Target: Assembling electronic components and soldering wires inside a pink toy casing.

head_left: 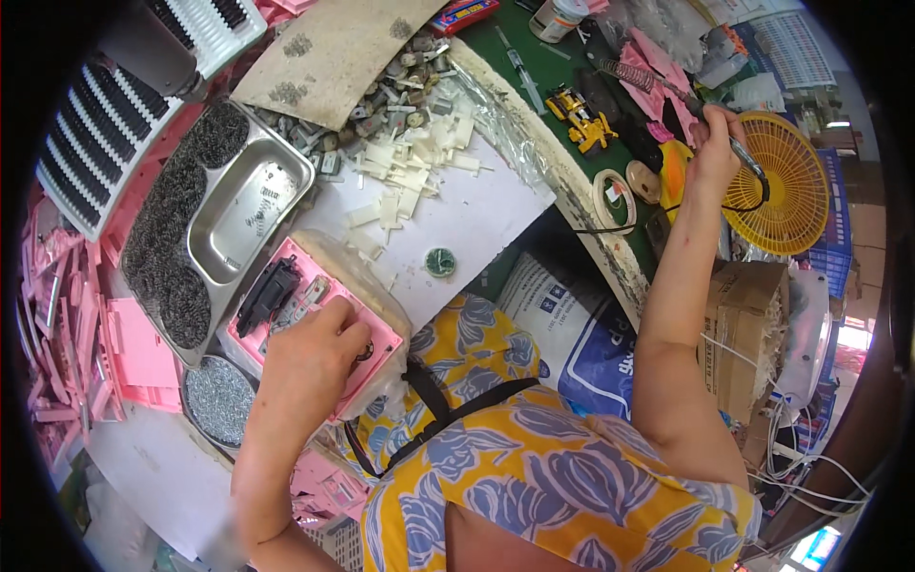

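My left hand (316, 355) bends over a pink plastic casing (379, 336), fingers curled and gripping it. A black molded part (270, 294) and grey parts (313, 296) sit inside the casing beside my fingers. The casing rests on a plastic-wrapped block (329, 250). Far to the right, my right hand (717, 153) is closed around what looks like a soldering iron (749, 158) with a black cable. Its front end points up and left toward a coiled spring holder (629, 72).
A metal tray (250, 214) holds many small dark springs; a bowl of tiny screws (217, 400) stands below. White plastic pieces (391, 181) and grey metal parts lie at the back. A solder coil (439, 262), tape roll (614, 200), yellow toy vehicle (583, 122) and yellow basket (777, 181) are nearby.
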Available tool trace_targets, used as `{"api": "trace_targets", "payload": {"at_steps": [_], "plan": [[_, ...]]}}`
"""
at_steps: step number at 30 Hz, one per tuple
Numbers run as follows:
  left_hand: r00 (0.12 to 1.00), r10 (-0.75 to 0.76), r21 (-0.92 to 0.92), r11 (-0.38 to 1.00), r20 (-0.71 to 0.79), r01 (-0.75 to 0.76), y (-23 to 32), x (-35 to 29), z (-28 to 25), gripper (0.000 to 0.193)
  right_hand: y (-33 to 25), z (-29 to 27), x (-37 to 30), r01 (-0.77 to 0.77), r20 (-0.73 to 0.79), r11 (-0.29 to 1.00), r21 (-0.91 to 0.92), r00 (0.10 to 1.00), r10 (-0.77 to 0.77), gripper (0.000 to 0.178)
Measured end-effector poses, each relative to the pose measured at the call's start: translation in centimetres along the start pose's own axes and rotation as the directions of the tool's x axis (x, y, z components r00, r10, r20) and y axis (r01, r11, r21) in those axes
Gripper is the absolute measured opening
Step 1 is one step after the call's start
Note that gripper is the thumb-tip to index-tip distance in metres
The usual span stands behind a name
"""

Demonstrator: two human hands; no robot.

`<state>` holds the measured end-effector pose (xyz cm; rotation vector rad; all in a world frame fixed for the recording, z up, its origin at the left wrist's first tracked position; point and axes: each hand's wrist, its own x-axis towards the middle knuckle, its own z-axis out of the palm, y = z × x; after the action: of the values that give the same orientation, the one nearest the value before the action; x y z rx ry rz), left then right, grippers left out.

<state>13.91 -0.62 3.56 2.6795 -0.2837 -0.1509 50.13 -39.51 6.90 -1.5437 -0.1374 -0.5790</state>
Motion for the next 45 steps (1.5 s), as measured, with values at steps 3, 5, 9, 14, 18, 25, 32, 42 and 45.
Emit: {"api": "trace_targets", "payload": {"at_steps": [3, 5, 9, 14, 18, 25, 32, 42, 45], "plan": [[1.000, -0.018, -0.009, 1.000, 0.003, 0.018, -0.1, 0.0, 0.1, 0.012, 0.6, 0.2, 1.4, 0.055, -0.045, 0.993, -0.104, 0.997, -0.060, 0.009], [1.000, -0.026, -0.025, 0.999, 0.012, 0.026, -0.1, 0.0, 0.0, 0.013, 2.9, -1.4, 3.8, 0.053, 0.003, 0.966, -0.254, 0.999, -0.054, 0.011], [0.999, -0.049, -0.055, 0.997, 0.006, 0.049, -0.8, -1.5, 0.7, 0.016, 6.3, 1.2, 4.1, -0.089, 0.068, 0.900, -0.427, 0.989, 0.131, 0.019], [0.964, -0.144, -0.314, 0.947, -0.225, 0.068, -0.8, -2.7, -0.1, 0.018, 8.3, -1.6, 2.2, -0.675, 0.409, 0.659, 0.331, 0.732, 0.545, 0.032], [0.908, -0.246, -0.237, 0.956, -0.339, 0.171, -0.3, -3.9, 1.3, 0.013, 2.7, 3.2, -7.7, -0.817, 0.747, 0.463, 0.342, 0.536, 0.394, 0.041], [0.837, -0.384, -0.320, 0.909, -0.390, 0.268, 1.0, -3.2, 3.6, 0.012, -6.2, 12.7, -25.0, 0.355, 0.939, 0.890, 0.286, 0.080, -0.334, 0.023], [0.700, -0.425, -0.438, 0.882, -0.574, 0.177, 0.8, -3.6, 3.7, 0.021, -7.4, 13.6, -30.6, 0.522, 0.988, 0.846, 0.109, 0.033, -0.148, 0.033], [0.815, -0.179, 0.008, 0.975, -0.551, 0.220, -2.8, -3.3, 1.9, 0.032, -7.1, 15.8, -28.4, 0.396, 0.977, 0.908, 0.139, 0.092, -0.190, 0.022], [0.793, -0.179, -0.003, 0.976, -0.583, 0.217, -3.1, -3.2, 2.6, 0.031, -6.2, 18.3, -28.6, 0.397, 0.953, 0.910, 0.118, 0.213, -0.216, 0.017]]}}
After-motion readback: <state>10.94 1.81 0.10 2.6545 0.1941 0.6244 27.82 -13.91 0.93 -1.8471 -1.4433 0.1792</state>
